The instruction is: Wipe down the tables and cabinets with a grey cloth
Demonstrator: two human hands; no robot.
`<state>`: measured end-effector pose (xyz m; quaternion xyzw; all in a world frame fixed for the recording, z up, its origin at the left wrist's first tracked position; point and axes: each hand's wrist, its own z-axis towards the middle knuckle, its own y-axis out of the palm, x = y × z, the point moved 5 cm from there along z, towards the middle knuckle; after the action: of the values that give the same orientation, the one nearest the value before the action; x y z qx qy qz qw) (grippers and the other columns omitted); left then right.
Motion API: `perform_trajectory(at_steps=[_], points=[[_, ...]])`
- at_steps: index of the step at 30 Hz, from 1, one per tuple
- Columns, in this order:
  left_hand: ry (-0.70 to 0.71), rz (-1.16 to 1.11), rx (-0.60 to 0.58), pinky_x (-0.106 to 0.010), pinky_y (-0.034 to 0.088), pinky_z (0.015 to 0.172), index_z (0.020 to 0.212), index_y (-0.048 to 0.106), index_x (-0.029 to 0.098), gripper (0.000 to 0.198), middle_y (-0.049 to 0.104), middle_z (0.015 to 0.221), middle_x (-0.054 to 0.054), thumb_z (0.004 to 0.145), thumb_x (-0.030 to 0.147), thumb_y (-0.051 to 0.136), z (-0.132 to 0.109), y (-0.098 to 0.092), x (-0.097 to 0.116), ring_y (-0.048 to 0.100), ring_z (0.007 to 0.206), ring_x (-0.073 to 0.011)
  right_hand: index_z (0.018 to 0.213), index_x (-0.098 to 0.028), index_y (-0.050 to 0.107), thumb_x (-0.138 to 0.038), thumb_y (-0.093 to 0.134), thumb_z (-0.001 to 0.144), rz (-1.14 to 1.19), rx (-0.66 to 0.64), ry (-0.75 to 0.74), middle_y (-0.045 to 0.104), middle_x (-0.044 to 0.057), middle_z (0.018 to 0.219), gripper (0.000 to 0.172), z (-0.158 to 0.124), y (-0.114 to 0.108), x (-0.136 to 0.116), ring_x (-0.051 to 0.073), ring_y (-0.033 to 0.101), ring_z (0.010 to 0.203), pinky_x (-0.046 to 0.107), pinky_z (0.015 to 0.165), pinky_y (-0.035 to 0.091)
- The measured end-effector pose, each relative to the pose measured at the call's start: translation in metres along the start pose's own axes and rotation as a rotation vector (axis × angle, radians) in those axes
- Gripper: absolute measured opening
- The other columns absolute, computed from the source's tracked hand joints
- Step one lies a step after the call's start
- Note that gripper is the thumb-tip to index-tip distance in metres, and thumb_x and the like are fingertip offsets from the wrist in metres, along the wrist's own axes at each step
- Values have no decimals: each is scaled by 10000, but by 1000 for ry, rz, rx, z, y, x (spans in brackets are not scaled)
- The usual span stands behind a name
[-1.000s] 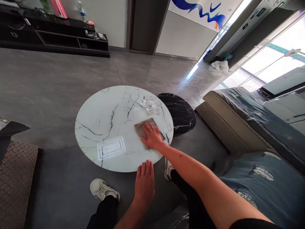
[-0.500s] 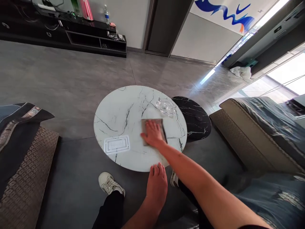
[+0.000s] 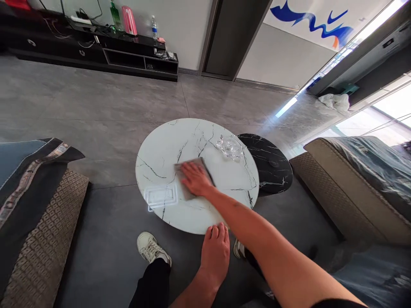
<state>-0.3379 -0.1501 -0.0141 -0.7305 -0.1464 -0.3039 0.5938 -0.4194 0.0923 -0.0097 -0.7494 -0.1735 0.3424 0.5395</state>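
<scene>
My right hand (image 3: 195, 179) lies flat, fingers spread, on a grey-brown cloth (image 3: 190, 194) on the white marbled oval table (image 3: 176, 132). My left hand (image 3: 215, 244) is at the table's near rim, its fingers held together and bent over the edge; their undersides are hidden. Left of the cloth lies a clear rectangular plastic tray or lid (image 3: 161, 196), one corner jutting past the rim. A clear glass dish with a wavy edge (image 3: 230, 147) sits at the table's right side, apart from both hands.
A lower black marbled table (image 3: 268, 160) extends from under the white one on the right. Upholstered seats stand at left (image 3: 48, 231) and right (image 3: 340, 184). Along the far wall runs a black cabinet (image 3: 128, 55) with a pink kettle (image 3: 129, 20) and bottles. My shoe (image 3: 150, 248) is below the table.
My right hand has slid the cloth leftward across the table, toward the plastic tray. The left hand stays at the rim. The whole view has shifted slightly.
</scene>
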Motion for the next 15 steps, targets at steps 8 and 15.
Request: perform_trajectory(at_steps=[8,15], points=[[93,360,71,-477,497,1248,1675,488,69,621,523,1712,-193,1081,241,547,-4,15,-2,559,1502,-331,1806,-166,249,-548,153,1134,-199,167,808,164,65,1901,779,-184,-27,221,305,121,1759,583,1405,170],[54,415,164,-466,497,1236,1609,585,61,548,602,1635,-212,1082,201,524,-1,18,6,604,1434,-315,1798,-128,270,-503,268,1119,-182,99,554,123,82,1903,775,-101,-2,92,367,75,1760,610,1409,127]])
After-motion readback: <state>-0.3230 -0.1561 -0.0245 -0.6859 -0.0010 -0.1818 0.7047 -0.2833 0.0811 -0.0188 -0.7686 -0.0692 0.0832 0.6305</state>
